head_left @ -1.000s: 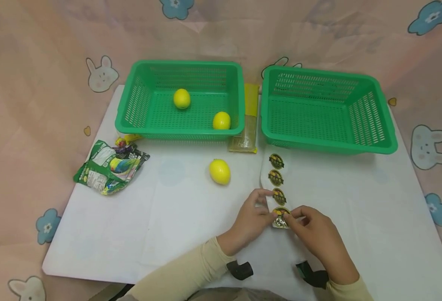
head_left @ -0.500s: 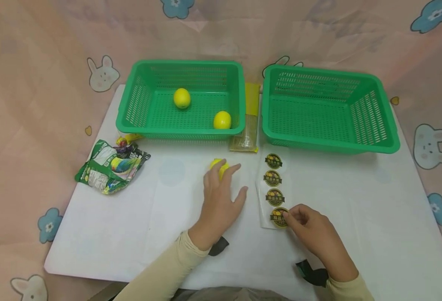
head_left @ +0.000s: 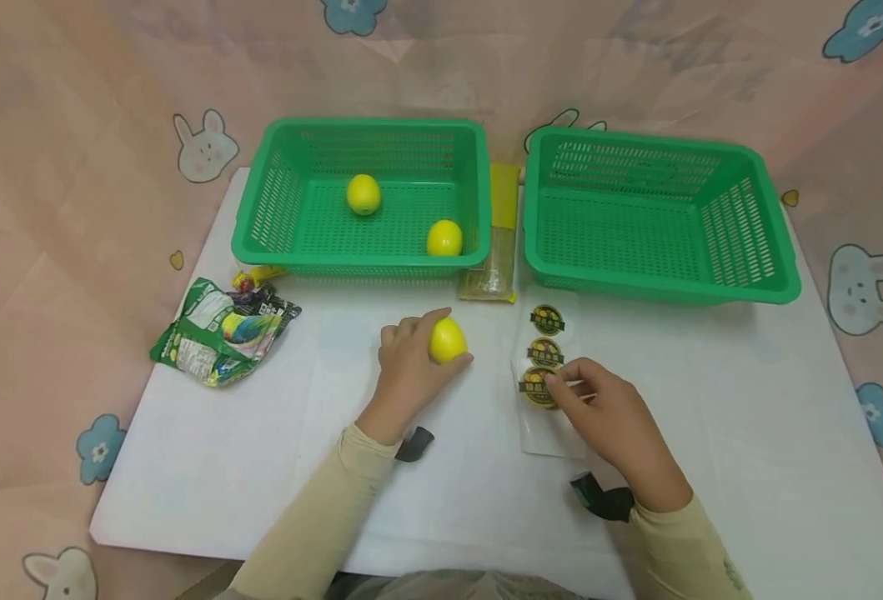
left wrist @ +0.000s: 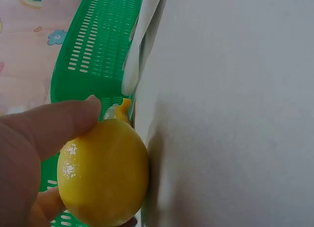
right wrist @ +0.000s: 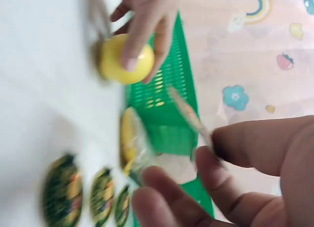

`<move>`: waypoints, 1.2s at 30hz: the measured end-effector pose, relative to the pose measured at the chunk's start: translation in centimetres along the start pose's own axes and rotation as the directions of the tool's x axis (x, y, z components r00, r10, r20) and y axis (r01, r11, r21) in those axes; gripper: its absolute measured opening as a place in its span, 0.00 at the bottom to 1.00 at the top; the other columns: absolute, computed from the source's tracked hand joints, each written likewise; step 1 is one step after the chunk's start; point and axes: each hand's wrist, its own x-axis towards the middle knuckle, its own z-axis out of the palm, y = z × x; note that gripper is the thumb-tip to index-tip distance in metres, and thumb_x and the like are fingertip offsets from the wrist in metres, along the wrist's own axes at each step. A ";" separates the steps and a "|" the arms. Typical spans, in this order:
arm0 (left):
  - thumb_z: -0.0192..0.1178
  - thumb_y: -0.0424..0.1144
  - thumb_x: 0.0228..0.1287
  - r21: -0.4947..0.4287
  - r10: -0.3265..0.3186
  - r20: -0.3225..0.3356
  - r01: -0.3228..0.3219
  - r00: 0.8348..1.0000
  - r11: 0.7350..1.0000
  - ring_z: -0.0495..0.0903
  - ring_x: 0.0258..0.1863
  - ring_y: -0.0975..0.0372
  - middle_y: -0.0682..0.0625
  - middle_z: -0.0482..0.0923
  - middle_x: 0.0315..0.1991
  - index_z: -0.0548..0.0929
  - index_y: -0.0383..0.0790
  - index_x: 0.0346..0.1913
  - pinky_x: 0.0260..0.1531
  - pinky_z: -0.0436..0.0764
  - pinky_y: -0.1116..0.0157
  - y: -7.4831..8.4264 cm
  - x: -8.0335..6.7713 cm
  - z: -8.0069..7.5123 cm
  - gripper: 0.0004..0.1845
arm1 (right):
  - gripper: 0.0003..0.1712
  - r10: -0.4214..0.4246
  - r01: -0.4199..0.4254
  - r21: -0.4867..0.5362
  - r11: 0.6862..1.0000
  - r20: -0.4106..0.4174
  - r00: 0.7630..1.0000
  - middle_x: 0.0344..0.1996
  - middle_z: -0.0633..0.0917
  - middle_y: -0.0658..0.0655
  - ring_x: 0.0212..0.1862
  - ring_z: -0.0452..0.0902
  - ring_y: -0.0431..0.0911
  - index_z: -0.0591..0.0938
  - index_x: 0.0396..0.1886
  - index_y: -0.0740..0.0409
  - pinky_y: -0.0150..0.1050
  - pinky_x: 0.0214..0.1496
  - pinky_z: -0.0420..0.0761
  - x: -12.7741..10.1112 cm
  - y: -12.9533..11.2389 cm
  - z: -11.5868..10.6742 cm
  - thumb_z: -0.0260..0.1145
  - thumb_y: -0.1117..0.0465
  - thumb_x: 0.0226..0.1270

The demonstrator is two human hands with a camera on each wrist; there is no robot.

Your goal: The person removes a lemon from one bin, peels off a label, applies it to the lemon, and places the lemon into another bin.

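Observation:
My left hand holds a yellow lemon on the white table, thumb on one side and fingers on the other. In the left wrist view the thumb lies over the top of the lemon. Between thumb and fingertip my right hand pinches a round dark-and-gold sticker; the right wrist view shows this sticker edge-on and off its sheet. Below it lies the white backing sheet, which bears more such stickers.
Two lemons lie in the left green basket. A second green basket stands at the back right. Between them is a yellow-topped clear packet. Green snack bags lie at the left.
My left hand has left the sticker sheet, moved left and gripped the lemon. My right hand has lifted a sticker off the sheet and moved slightly forward and left.

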 end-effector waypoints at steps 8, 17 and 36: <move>0.78 0.35 0.60 -0.334 0.249 0.041 -0.222 0.968 0.916 0.76 0.59 0.53 0.44 0.68 0.67 0.75 0.48 0.76 0.56 0.83 0.55 0.6 1.2 -1.5 0.40 | 0.18 -0.202 0.228 0.278 0.933 -0.119 0.972 0.61 0.84 0.55 0.59 0.81 0.52 0.81 0.46 0.58 0.52 0.57 0.81 2.9 -4.8 -0.1 0.63 0.47 0.82; 0.62 0.67 0.73 -0.744 0.470 0.091 -0.253 0.878 0.618 0.69 0.68 0.56 0.45 0.59 0.77 0.62 0.39 0.83 0.65 0.76 0.59 3.2 0.9 -2.6 0.48 | 0.11 -0.350 0.397 0.342 0.852 -0.191 0.917 0.61 0.81 0.52 0.65 0.74 0.45 0.79 0.37 0.59 0.48 0.52 0.79 3.6 -7.9 0.3 0.64 0.58 0.81; 0.46 0.33 0.85 -0.886 0.329 -0.062 -0.203 0.942 0.416 0.78 0.57 0.57 0.41 0.67 0.72 0.57 0.32 0.81 0.53 0.82 0.65 5.4 0.8 -1.5 0.28 | 0.13 -0.406 0.488 0.148 0.860 -0.380 0.831 0.64 0.75 0.59 0.57 0.76 0.52 0.75 0.45 0.63 0.51 0.48 0.81 4.5 -8.5 1.1 0.67 0.58 0.78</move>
